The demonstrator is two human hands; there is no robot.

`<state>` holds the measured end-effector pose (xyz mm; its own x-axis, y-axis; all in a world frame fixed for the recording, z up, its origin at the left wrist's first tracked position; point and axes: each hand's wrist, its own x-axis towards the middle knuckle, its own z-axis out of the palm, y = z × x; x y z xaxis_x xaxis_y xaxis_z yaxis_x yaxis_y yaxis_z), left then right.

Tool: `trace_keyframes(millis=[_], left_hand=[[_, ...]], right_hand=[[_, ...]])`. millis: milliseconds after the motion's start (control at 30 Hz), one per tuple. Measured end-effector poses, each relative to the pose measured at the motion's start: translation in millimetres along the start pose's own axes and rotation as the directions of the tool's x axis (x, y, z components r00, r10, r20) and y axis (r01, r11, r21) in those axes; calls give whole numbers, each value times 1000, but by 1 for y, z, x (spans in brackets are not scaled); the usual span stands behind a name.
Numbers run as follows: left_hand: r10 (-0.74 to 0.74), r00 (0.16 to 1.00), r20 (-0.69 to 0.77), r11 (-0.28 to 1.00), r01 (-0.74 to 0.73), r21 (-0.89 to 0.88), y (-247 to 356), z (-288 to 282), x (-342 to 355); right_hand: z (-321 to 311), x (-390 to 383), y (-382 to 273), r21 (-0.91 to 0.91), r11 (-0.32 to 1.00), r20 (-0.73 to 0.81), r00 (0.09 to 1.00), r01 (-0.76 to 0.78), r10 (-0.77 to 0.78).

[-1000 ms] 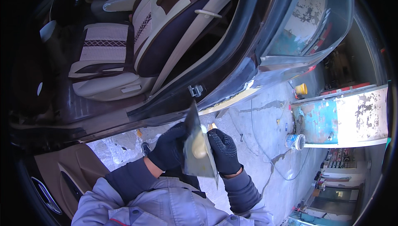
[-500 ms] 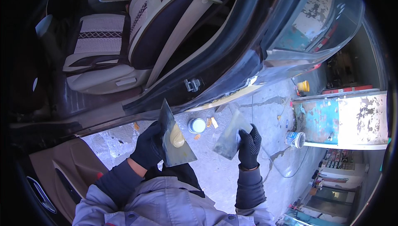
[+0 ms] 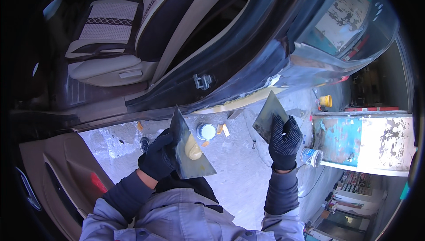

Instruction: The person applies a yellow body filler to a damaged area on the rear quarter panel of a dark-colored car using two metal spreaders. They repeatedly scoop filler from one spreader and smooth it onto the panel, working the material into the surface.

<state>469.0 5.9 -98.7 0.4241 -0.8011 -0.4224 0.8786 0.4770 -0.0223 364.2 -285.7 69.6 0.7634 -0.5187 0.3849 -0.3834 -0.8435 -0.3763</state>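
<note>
Raised right hand point(image 3: 284, 140) lifts spreader point(image 3: 268, 115) toward car sill point(image 3: 230, 105), above tin point(image 3: 206, 131).

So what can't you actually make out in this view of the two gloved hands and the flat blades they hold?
- Left hand: its fingers are hidden behind the left blade, head view.
- Right blade: its lower part is covered by the right hand.
- Small tin on the ground: too small to tell its contents.
- Car interior beyond the seat: lost in shadow toward the dark picture rim.

Car repair yard: open-doored car point(image 3: 230, 51) (filler-patched sill), concrete ground point(image 3: 239, 170), paint tins point(image 3: 206, 131).
</note>
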Motion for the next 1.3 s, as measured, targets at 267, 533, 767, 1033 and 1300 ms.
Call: trace_keyframes(millis=[267, 533, 767, 1033, 1300], left_hand=[[64, 998, -12, 997, -65, -50, -39, -19, -3], [113, 993, -30, 988, -109, 110, -37, -10, -28], [212, 966, -147, 955, -172, 243, -20, 4, -49], [184, 973, -142, 949, -139, 282, -33, 8, -37], [195, 967, -165, 939, -135, 318, -38, 16, -31]], right_hand=[[-11, 11, 40, -5, 995, 32, 995, 97, -97], [3, -9, 82, 383, 923, -109, 991, -35, 83], [67, -22, 96, 340, 940, -174, 984, 20, 42], [88, -13, 74, 683, 712, -174, 912, -160, 372], [96, -5, 65, 895, 371, 24, 857, -248, 515]])
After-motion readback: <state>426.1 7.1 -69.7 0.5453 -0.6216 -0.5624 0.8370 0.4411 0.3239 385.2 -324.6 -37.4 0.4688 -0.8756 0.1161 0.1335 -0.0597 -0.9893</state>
